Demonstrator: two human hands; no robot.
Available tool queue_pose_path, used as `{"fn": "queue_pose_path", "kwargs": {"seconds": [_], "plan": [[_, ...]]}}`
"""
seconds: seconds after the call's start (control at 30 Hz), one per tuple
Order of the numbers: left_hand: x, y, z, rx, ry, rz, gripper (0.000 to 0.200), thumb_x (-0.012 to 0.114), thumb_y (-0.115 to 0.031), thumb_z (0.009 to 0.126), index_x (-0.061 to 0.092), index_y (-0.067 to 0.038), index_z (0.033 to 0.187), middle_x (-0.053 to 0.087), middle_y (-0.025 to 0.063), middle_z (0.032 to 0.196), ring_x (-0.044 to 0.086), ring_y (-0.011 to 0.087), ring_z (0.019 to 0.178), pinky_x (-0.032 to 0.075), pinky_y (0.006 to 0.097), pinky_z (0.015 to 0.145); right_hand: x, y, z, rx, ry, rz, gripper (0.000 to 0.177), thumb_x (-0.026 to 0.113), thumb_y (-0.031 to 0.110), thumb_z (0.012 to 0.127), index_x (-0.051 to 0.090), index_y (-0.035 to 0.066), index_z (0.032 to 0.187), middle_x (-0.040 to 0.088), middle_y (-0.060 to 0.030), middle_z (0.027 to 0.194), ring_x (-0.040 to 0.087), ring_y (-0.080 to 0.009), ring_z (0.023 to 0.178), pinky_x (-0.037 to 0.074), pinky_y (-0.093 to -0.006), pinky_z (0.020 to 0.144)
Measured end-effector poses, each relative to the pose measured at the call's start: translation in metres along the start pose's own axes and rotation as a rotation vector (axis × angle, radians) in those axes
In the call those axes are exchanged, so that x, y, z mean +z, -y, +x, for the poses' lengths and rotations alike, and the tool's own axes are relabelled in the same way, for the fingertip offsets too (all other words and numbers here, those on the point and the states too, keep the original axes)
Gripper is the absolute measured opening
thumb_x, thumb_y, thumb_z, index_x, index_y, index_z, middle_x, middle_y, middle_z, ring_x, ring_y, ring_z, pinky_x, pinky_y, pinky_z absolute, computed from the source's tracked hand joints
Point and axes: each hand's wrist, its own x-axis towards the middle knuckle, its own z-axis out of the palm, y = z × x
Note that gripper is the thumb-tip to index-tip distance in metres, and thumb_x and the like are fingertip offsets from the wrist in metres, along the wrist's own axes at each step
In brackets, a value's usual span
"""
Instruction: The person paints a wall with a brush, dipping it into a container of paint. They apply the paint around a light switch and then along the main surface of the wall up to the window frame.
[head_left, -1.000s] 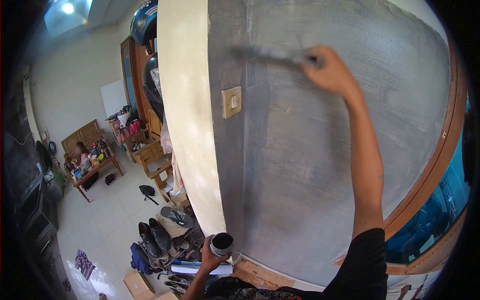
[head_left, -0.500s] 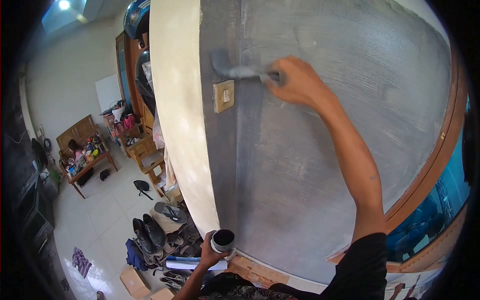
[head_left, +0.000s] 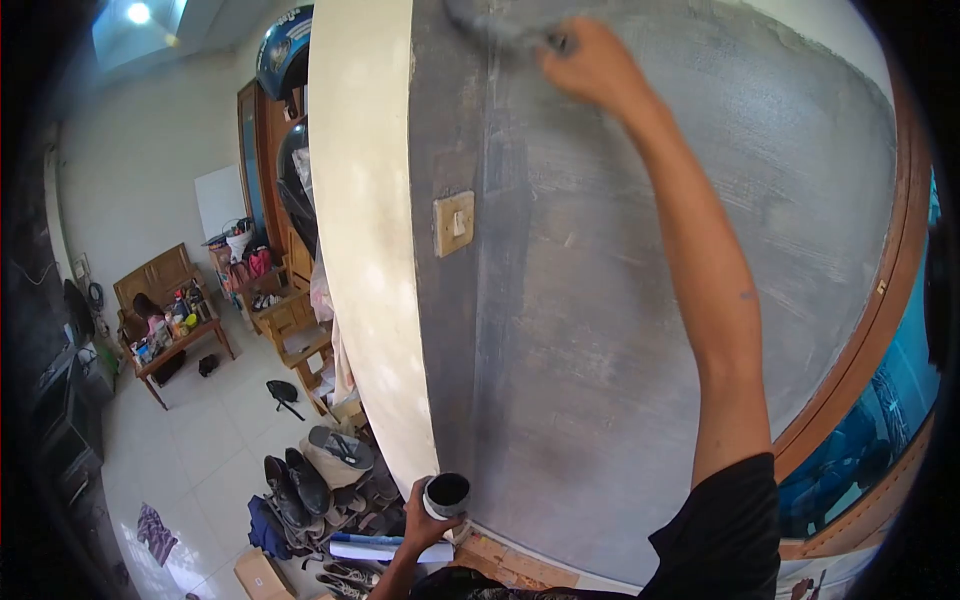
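Note:
My right hand (head_left: 595, 68) is closed around the handle of a paintbrush (head_left: 510, 36), blurred by motion. The brush head is near the top of the view, against the narrow grey strip beside the wall corner. Below it, a light switch (head_left: 455, 223) with a yellowed plate is set in that strip. Low in the view, my left hand (head_left: 419, 518) grips a small cup (head_left: 446, 497) with a dark inside and grey smears on its outer side. Streaky grey paint covers the wall (head_left: 640, 260) in front of me.
A cream wall edge (head_left: 365, 250) borders the grey strip. Shoes (head_left: 297, 485) are piled at lower left, near a cardboard box (head_left: 262, 575). Helmets (head_left: 285, 50) hang behind the edge. A wooden-framed window (head_left: 850, 440) stands at right. Farther left, a cluttered wooden table (head_left: 180, 340) stands.
My right hand and the paintbrush have moved up the wall, farther above the light switch. My left hand still holds the cup. The whole view has shifted slightly.

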Motion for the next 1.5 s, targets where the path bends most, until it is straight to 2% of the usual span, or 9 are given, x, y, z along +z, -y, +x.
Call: {"fn": "queue_pose_path", "kwargs": {"seconds": [0.23, 0.33, 0.6, 0.9, 1.13, 1.23, 1.33, 1.4, 1.5], "plan": [[-0.007, -0.004, -0.001, -0.021, 0.055, 0.013, 0.09, 0.094, -0.023, 0.055, 0.045, -0.003, 0.128, 0.063, 0.0148, 0.117, 0.063, 0.0276, 0.111, 0.05, 0.0425, 0.097, -0.025, 0.002, -0.086, -0.019, 0.457, 0.016, 0.04, 0.068, 0.03, 0.085, 0.071, 0.002, 0.114, 0.07, -0.0219, 0.095, 0.066, -0.0348, 0.096, 0.05, -0.0433, 0.09], [-0.006, -0.001, 0.003, -0.026, 0.069, 0.033, 0.091, 0.094, -0.023, 0.056, 0.044, -0.003, 0.129, 0.062, 0.0156, 0.12, 0.062, 0.0279, 0.113, 0.049, 0.0424, 0.099, -0.038, -0.022, -0.067, -0.076, 0.004, 0.023, 0.037, 0.067, 0.029, 0.086, 0.072, 0.002, 0.111, 0.071, -0.0206, 0.09, 0.067, -0.0339, 0.091, 0.051, -0.0414, 0.085], [-0.003, -0.008, 0.006, -0.045, 0.024, -0.028, 0.089, 0.094, -0.022, 0.056, 0.045, -0.003, 0.128, 0.063, 0.0157, 0.117, 0.062, 0.0287, 0.112, 0.05, 0.0417, 0.098, -0.023, 0.007, 0.026, -0.066, -0.067, -0.008, 0.037, 0.064, 0.028, 0.087, 0.07, 0.001, 0.112, 0.071, -0.0217, 0.101, 0.068, -0.0364, 0.097, 0.052, -0.0425, 0.088], [0.024, -0.005, 0.008, 0.011, 0.143, -0.038, 0.086, 0.093, -0.023, 0.055, 0.046, -0.004, 0.124, 0.062, 0.016, 0.115, 0.061, 0.0304, 0.113, 0.046, 0.0444, 0.098, -0.019, 0.027, -0.112, -0.037, 0.674, 0.038, 0.035, 0.069, 0.025, 0.083, 0.071, 0.003, 0.111, 0.069, -0.0198, 0.099, 0.064, -0.0344, 0.093, 0.051, -0.0407, 0.086], [0.044, -0.021, 0.008, 0.048, 0.196, 0.027, 0.083, 0.094, -0.024, 0.057, 0.046, -0.005, 0.121, 0.063, 0.0149, 0.112, 0.062, 0.0289, 0.11, 0.048, 0.0422, 0.095, -0.053, -0.022, -0.047, -0.115, -0.066, -0.018, 0.036, 0.066, 0.032, 0.084, 0.073, 0.006, 0.107, 0.071, -0.0199, 0.1, 0.068, -0.0358, 0.094, 0.053, -0.043, 0.086], [0.04, -0.044, 0.009, 0.001, 0.178, -0.032, 0.083, 0.094, -0.023, 0.057, 0.046, -0.006, 0.122, 0.063, 0.0135, 0.111, 0.062, 0.0278, 0.109, 0.048, 0.0418, 0.095, -0.047, 0.001, -0.006, 0.063, -0.041, -0.043, 0.033, 0.065, 0.022, 0.084, 0.071, -0.006, 0.101, 0.071, -0.0244, 0.091, 0.068, -0.0399, 0.087, 0.053, -0.0447, 0.081], [0.041, -0.03, 0.01, 0.002, 0.163, -0.061, 0.083, 0.094, -0.021, 0.057, 0.046, -0.005, 0.122, 0.063, 0.0134, 0.111, 0.062, 0.0274, 0.109, 0.049, 0.0412, 0.095, 0.001, -0.016, -0.005, -0.051, -0.016, 0.006, 0.037, 0.065, 0.032, 0.084, 0.073, 0.005, 0.108, 0.071, -0.02, 0.099, 0.068, -0.0354, 0.095, 0.053, -0.0434, 0.087], [0.039, -0.028, 0.01, -0.011, 0.16, -0.087, 0.082, 0.094, -0.021, 0.057, 0.046, -0.005, 0.122, 0.063, 0.0136, 0.111, 0.062, 0.0274, 0.109, 0.049, 0.0411, 0.095, 0.015, -0.011, -0.037, -0.006, 0.225, -0.023, 0.041, 0.065, 0.03, 0.087, 0.069, -0.001, 0.114, 0.068, -0.0237, 0.111, 0.065, -0.0352, 0.107, 0.049, -0.0426, 0.094], [0.034, -0.025, 0.01, -0.012, 0.164, -0.113, 0.082, 0.094, -0.02, 0.057, 0.046, -0.005, 0.122, 0.063, 0.0139, 0.112, 0.063, 0.0275, 0.108, 0.049, 0.0412, 0.095, 0.021, -0.005, -0.102, -0.032, 0.382, 0.029, 0.036, 0.068, 0.029, 0.085, 0.072, 0.003, 0.109, 0.071, -0.0207, 0.097, 0.068, -0.0355, 0.093, 0.053, -0.0441, 0.086]]}}
